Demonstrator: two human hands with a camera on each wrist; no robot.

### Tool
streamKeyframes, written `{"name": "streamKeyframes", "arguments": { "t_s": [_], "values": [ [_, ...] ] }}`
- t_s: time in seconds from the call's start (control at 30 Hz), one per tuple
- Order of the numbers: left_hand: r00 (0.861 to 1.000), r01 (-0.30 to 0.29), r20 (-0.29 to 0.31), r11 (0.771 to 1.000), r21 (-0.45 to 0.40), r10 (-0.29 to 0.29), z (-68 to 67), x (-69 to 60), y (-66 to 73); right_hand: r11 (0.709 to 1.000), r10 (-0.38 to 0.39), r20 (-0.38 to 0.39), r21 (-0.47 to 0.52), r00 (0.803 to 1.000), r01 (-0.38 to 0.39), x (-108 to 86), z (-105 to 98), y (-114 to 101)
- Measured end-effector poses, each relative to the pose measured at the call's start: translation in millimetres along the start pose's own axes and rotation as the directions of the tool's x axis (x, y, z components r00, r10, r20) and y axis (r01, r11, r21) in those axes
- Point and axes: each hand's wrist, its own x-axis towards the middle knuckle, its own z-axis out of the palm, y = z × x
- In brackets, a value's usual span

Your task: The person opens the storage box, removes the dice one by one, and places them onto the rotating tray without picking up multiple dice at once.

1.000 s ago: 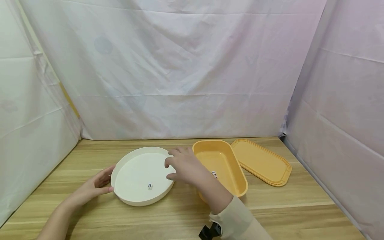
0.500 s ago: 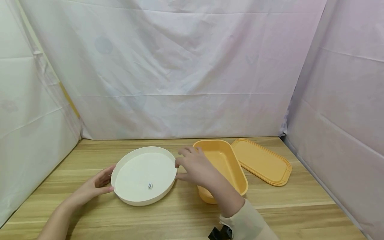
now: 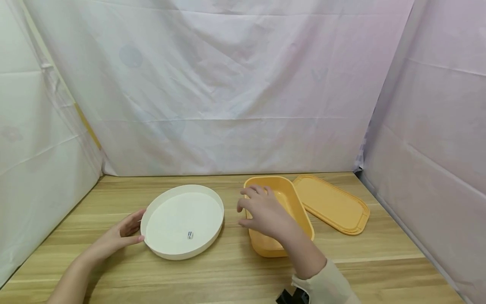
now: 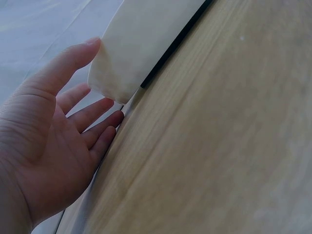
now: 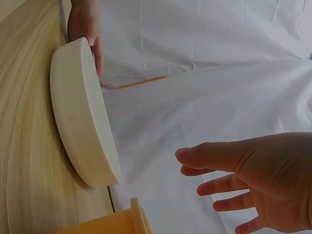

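Note:
A round white tray [image 3: 178, 211] lies on the table with one die [image 3: 190, 234] on its floor, toward the near side. My left hand [image 3: 114, 238] touches the tray's left rim with relaxed fingers; in the left wrist view the thumb of that hand [image 4: 53, 141] rests at the rim of the tray [image 4: 136, 44]. Over the left part of a yellow box [image 3: 269, 249], my right hand [image 3: 267, 213] hovers with its fingers loosely bent and nothing between them. The right wrist view shows that hand [image 5: 258, 180] empty, beyond the box rim [image 5: 140, 219]. My right hand and forearm hide part of the box's inside.
A flat yellow lid [image 3: 332, 204] lies on the table right of the box, close to its far right edge. White cloth [image 3: 228, 84] hangs behind the wooden table [image 3: 182, 278] and on both sides. A black device [image 3: 292, 297] sits at my right sleeve.
My right hand has moved right, from over the tray's right edge to over the box. The left hand, tray and die have stayed in place; the dice seen earlier in the box are now hidden.

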Motion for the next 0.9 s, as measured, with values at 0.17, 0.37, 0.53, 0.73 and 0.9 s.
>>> {"name": "streamKeyframes", "arguments": {
  "t_s": [0.17, 0.37, 0.53, 0.73, 0.9],
  "values": [
    [1.000, 0.002, -0.004, 1.000, 0.004, -0.002, -0.2, 0.0, 0.2, 1.000, 0.024, -0.019, 0.006, 1.000, -0.024, -5.3, 2, 8],
    [1.000, 0.000, -0.003, 1.000, 0.003, 0.000, -0.4, -0.1, -0.5, 0.998, 0.057, -0.007, 0.038, 0.998, -0.056, -10.4, 4, 15],
    [1.000, 0.002, -0.006, 1.000, 0.006, -0.002, 0.0, -0.2, -0.8, 0.996, 0.078, -0.007, 0.037, 0.997, -0.078, -13.6, 10, 21],
    [1.000, -0.002, -0.011, 1.000, 0.014, 0.002, -0.1, 0.1, -0.7, 0.994, 0.102, -0.002, 0.043, 0.995, -0.102, -15.3, 17, 28],
    [1.000, -0.004, -0.013, 1.000, 0.015, 0.004, 0.2, -0.1, -0.7, 0.991, 0.126, 0.020, 0.044, 0.992, -0.126, -14.1, 23, 33]
  ]
}}
